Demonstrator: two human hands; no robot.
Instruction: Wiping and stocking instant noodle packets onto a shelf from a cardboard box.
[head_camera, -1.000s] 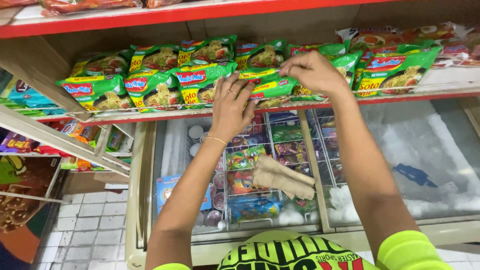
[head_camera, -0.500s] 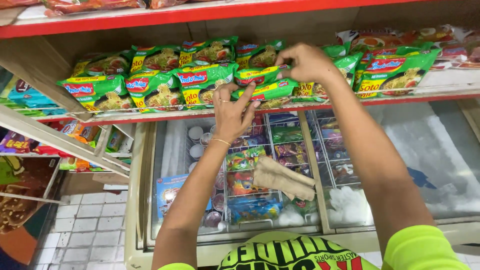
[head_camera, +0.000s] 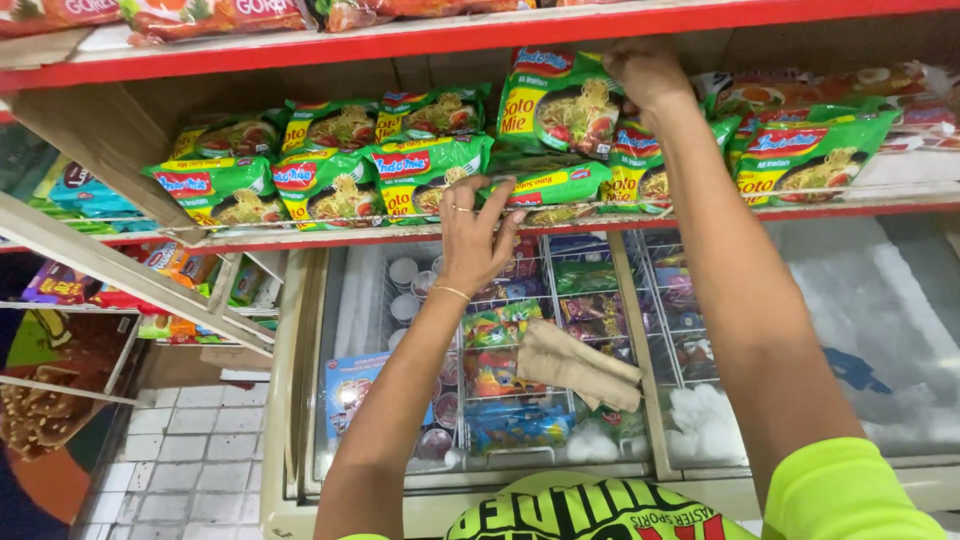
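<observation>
The right hand (head_camera: 645, 72) grips the top edge of a glossy green plastic noodle packet (head_camera: 555, 100), raised upright on the red-edged shelf (head_camera: 400, 236), its long axis vertical. The left hand (head_camera: 478, 235), fingers spread open, presses a flat packet (head_camera: 545, 188) lying lengthwise along the shelf's front.

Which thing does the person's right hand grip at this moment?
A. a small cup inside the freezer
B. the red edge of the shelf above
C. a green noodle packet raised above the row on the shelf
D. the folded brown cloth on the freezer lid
C: the right hand pinches the top of a green noodle packet tilted up above the others, while the left hand rests on the row at the shelf front.
</observation>
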